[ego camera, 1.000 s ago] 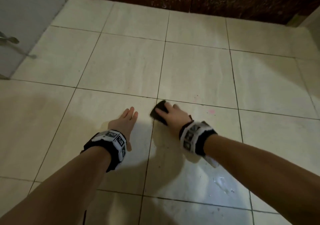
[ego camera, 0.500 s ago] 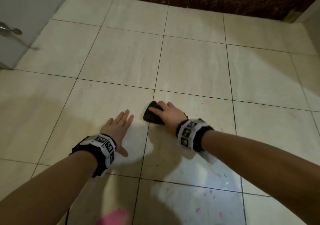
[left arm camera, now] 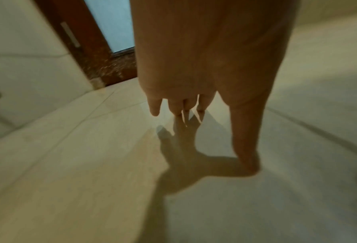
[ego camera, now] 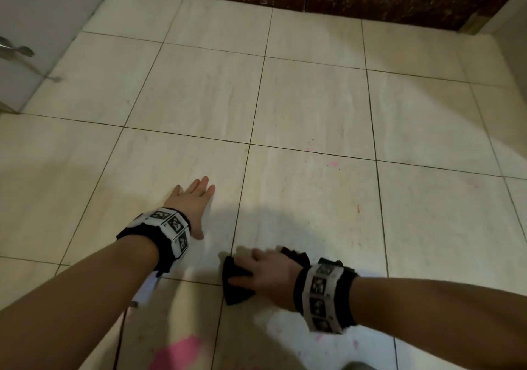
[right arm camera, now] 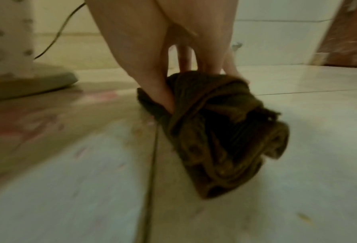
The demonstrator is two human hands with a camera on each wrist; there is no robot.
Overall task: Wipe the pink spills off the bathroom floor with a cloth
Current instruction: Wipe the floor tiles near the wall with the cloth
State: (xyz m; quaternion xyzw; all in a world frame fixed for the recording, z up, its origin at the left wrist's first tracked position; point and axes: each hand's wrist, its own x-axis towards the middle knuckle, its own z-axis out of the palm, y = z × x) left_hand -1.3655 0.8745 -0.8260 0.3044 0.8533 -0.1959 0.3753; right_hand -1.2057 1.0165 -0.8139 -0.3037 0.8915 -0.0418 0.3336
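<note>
Right hand presses dark cloth onto floor, left hand flat.

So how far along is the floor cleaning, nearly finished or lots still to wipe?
Partly done, I'd judge. The far beige floor tiles look free of pink. In hand: the right hand holds a dark bunched cloth against the floor, while the left hand rests flat. Left: a small pink spot ahead, a large pink patch at the near edge, and faint pink flecks beside it.
</note>
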